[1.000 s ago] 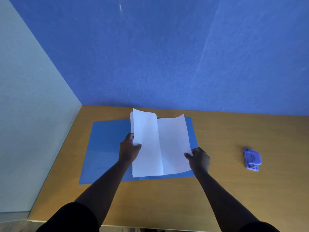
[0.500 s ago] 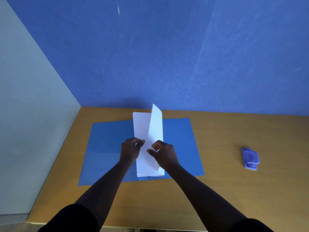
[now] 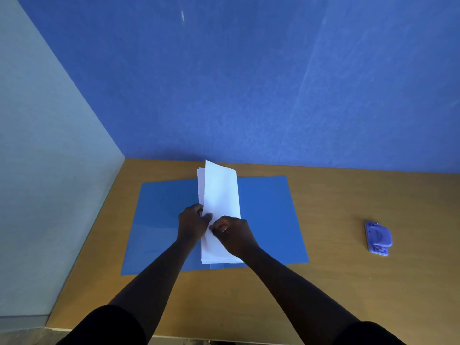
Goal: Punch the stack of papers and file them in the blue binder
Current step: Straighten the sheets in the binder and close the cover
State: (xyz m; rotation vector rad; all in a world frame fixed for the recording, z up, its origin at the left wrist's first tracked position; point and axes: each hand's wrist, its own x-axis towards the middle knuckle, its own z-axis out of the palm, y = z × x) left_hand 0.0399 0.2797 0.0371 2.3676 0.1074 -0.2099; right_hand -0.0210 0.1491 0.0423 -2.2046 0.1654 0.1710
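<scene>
White paper (image 3: pixel 220 195) is the middle of everything: the stack is folded lengthwise into a narrow strip and lies along the centre line of the blue binder (image 3: pixel 161 220), which is spread open and flat on the wooden table (image 3: pixel 336 282). I judge the fold is made to find the middle of the long edge, so the punch can be centred there. The far end of the top sheet curls up a little, and some sheet edges show at its left side, not quite even.

Both hands meet at the near half of the strip. The left hand (image 3: pixel 193 224) pinches the left edge of the paper between thumb and fingers, closed on it. The right hand (image 3: pixel 232 234) lies on top with curled fingers and seems to press or pinch the fold; if it really grips the sheets or only pushes on them, I cannot tell, because the knuckles cover the contact.

Well apart, at the right on the table, lies the small purple hole punch (image 3: pixel 378 237), untouched, so no punching looks done yet.

Hidden things: the binder's spine and any clip or rings are under the paper. How many sheets there are I cannot count. Holes in the paper are not visible.
</scene>
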